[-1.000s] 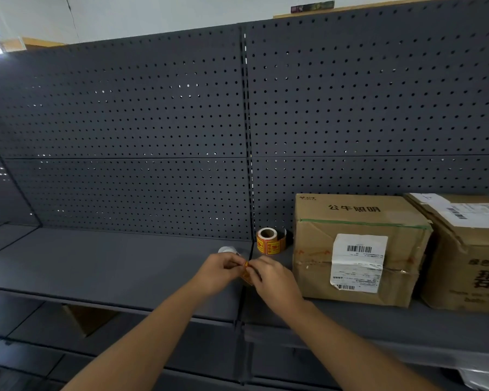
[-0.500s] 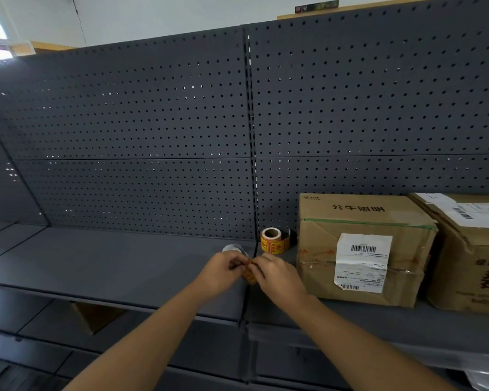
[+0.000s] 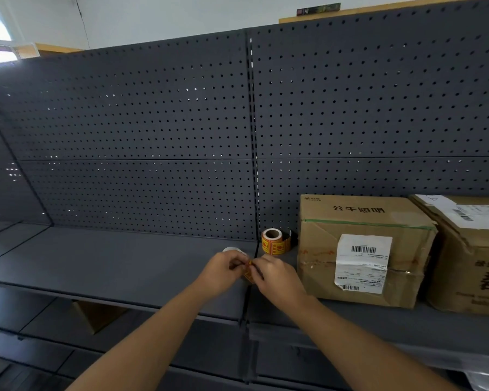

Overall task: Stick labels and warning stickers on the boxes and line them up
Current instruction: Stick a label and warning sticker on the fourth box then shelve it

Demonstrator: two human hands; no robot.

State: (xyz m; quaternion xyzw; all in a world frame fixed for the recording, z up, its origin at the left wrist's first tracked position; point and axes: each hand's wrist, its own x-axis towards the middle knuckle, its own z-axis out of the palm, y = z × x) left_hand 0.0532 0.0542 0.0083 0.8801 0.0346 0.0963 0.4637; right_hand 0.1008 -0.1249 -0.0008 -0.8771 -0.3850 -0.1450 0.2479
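Pinching one orange-and-yellow warning sticker [image 3: 249,273] between them, the left hand [image 3: 222,273] and right hand [image 3: 277,279] meet over the grey shelf [image 3: 110,263], near the sticker roll [image 3: 274,241] and the labelled cardboard box [image 3: 362,249].

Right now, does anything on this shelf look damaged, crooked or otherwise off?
Yes. The white shipping label on the front of the left cardboard box is wrinkled, with its lower-left corner curling off. That box's front is creased and dented. The right cardboard box sits turned at an angle, not flush with it.
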